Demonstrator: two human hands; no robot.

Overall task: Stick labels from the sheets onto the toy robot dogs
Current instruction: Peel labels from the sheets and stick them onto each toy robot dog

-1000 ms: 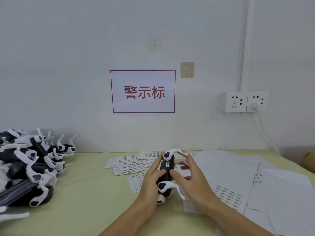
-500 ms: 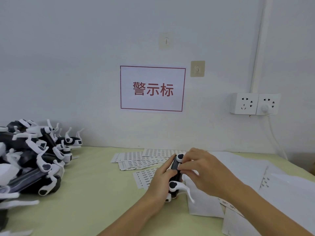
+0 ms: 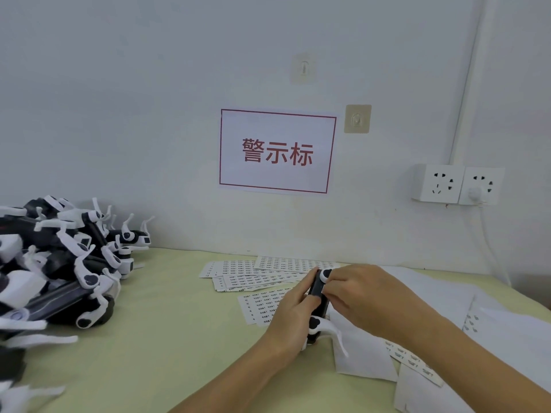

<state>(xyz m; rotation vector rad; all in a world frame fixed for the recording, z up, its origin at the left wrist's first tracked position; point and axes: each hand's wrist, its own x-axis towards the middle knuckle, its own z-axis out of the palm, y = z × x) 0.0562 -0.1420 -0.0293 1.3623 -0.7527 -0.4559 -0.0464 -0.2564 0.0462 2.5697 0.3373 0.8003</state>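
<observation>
Left hand: my left hand point(image 3: 290, 315) wraps the toy robot dog point(image 3: 318, 305) from its left side, fingers point(image 3: 307, 286) curled up along the black body and gripping it.
Right hand: my right hand point(image 3: 362, 295) comes in from the dog's right, its fingers point(image 3: 329, 289) bent down onto the upper part of the body, pinching or pressing there; whether a label sits under them I cannot tell, they cover the spot.
Dog's axis: the long body runs away from me, near end low by my left palm, far end up between both sets of fingers; a white leg point(image 3: 332, 330) sticks out to the right below my right hand.
Which hand is nearer the work: the right fingers are on the spot being labelled, the left only steadies, so I judge the pressing falls to the right.
Label sheets: the label sheets point(image 3: 262, 275) lie on the bench point(image 3: 149, 323) just beyond and left of my left fingers, overlapping; peeled backing sheets point(image 3: 441, 296) spread to the right of my right hand.
Pile of dogs: the pile of dogs point(image 3: 59, 263) lies well apart, far left of my left hand, against the wall.
</observation>
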